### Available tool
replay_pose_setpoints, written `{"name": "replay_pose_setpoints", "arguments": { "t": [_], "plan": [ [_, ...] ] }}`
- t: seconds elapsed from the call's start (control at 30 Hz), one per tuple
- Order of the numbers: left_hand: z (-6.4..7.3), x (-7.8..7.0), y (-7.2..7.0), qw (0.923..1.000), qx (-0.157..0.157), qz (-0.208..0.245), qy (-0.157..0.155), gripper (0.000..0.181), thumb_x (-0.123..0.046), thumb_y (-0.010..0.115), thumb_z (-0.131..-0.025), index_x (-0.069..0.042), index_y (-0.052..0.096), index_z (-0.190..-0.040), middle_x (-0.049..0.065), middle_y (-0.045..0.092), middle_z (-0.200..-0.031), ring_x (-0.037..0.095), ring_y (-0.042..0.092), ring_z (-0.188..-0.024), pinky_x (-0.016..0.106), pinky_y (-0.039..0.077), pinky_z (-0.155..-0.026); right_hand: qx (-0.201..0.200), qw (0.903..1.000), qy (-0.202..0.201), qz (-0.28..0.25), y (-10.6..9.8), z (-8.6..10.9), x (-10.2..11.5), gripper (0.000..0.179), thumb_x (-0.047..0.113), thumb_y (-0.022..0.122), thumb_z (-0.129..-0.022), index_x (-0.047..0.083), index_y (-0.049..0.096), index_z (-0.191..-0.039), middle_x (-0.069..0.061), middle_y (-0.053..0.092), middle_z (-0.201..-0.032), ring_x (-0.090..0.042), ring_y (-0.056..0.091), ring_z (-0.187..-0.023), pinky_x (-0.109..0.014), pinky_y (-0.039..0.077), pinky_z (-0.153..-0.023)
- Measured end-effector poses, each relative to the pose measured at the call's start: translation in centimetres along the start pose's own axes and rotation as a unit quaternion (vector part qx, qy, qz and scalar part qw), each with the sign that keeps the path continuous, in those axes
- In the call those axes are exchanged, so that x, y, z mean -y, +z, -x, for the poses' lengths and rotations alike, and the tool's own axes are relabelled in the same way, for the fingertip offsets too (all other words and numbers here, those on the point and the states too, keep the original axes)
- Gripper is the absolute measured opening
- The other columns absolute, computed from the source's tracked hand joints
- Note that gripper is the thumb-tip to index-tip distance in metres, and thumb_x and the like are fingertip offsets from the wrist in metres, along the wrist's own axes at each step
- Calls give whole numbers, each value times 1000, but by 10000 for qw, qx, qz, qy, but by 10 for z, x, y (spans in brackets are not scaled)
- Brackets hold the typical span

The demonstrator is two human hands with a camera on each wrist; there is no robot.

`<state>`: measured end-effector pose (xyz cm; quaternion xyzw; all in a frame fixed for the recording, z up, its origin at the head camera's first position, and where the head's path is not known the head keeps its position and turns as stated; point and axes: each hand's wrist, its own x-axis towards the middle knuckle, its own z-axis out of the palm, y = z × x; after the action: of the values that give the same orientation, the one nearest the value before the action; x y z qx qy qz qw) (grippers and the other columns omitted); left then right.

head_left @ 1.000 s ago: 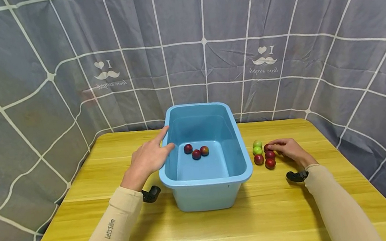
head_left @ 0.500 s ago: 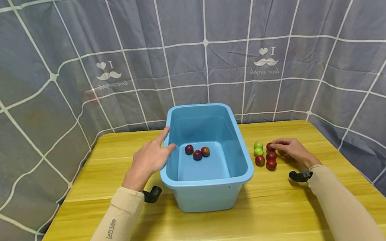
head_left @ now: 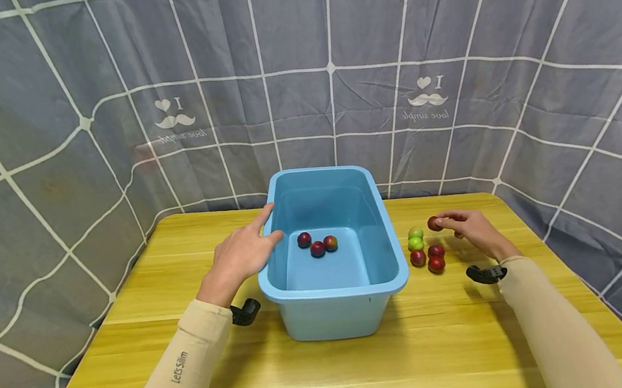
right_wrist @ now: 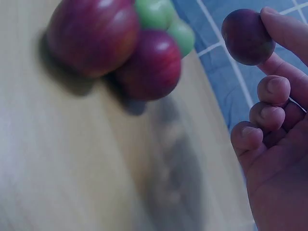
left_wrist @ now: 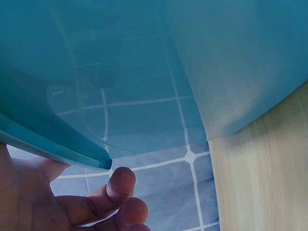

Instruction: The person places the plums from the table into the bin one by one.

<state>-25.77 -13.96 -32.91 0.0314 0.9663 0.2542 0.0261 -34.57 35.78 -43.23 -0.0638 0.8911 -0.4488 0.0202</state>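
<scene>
Thumb and index finger of my right hand (head_left: 474, 231) pinch a dark red plum (right_wrist: 248, 37), raised off the table, its other fingers curled loosely. Below it lie several red plums (head_left: 437, 264), beside two small green round fruits (head_left: 416, 243). A blue plastic tub (head_left: 331, 313) stands mid-table with three red plums (head_left: 318, 249) on its floor. My left hand (head_left: 243, 254) rests on the tub's left rim, thumb over the edge and index finger extended along it. In the left wrist view its other fingertips (left_wrist: 121, 183) hang apart from the tub wall.
The wooden table (head_left: 334, 382) carries the tub and fruit. A grey curtain (head_left: 292, 41) with white grid lines hangs behind and along both sides. The tub's right wall stands between the loose fruit and the tub's inside.
My right hand has lifted the plum from the far end of the red row and moved slightly away and up. My left hand has stayed on the rim.
</scene>
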Motion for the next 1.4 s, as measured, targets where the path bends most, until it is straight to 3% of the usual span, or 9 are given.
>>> {"name": "replay_pose_setpoints", "arguments": {
  "t": [0.17,0.3,0.5,0.7,0.83,1.0,1.17,1.27,1.4],
  "plan": [
    [0,1,0,10000,12,11,-1,69,-55,41,-98,-44,14,-161,17,55,-144,27,60,-78,39,44,-59,11,9999,-145,17,-5,-3,14,56,49,59,-99,5,63,-133,-2,69,-119,-22,55,-103,-34,51,-86],
    [0,1,0,10000,16,15,-1,69,-55,41,-98,-43,14,-161,17,57,-142,27,59,-74,39,44,-58,37,9996,-261,-43,-9,-8,27,52,46,59,-100,5,63,-131,5,69,-111,-14,53,-95,-28,48,-81],
    [-1,1,0,10000,-16,-34,25,69,-55,41,-99,-43,14,-161,17,55,-145,29,62,-84,39,45,-59,-20,9984,-559,-126,-14,-15,48,46,39,63,-99,4,65,-128,9,72,-103,-15,52,-87,-26,45,-71],
    [-1,1,0,9999,-48,-110,47,69,-57,40,-98,-43,14,-161,15,51,-151,33,63,-96,39,45,-61,86,9972,-736,-59,-16,-19,70,45,40,63,-99,5,66,-128,14,72,-100,-16,52,-89,-27,45,-74],
    [-1,1,0,9999,-40,-143,50,70,-58,40,-98,-43,14,-161,13,48,-153,35,62,-101,40,45,-63,137,9971,-751,76,-15,-21,86,44,43,63,-98,9,67,-127,10,73,-103,-17,54,-92,-30,46,-78],
    [-1,1,0,9999,0,-144,31,69,-59,40,-98,-45,13,-161,13,48,-153,36,62,-104,40,45,-63,183,9964,-821,126,-14,-25,106,42,41,64,-98,10,69,-125,-4,72,-107,-17,57,-93,-32,46,-80],
    [-2,2,0,9999,-13,-150,29,69,-59,40,-98,-45,14,-160,14,52,-150,32,62,-93,40,44,-61,151,9947,-1004,182,-13,-31,128,37,36,67,-97,9,71,-123,-1,69,-97,-20,55,-89,-31,44,-76],
    [-2,2,0,9998,-24,-185,28,69,-59,40,-98,-45,13,-161,14,52,-150,32,62,-94,40,44,-61,218,9935,-1094,216,-13,-35,142,37,36,68,-97,10,71,-122,-2,68,-94,-22,51,-84,-32,42,-72],
    [-2,2,0,9998,-28,-211,13,70,-60,40,-98,-45,13,-161,14,51,-151,32,62,-95,39,45,-62,352,9920,-1154,375,-11,-40,160,38,41,69,-95,14,71,-121,-4,67,-91,-21,55,-86,-32,44,-76]
  ]
}}
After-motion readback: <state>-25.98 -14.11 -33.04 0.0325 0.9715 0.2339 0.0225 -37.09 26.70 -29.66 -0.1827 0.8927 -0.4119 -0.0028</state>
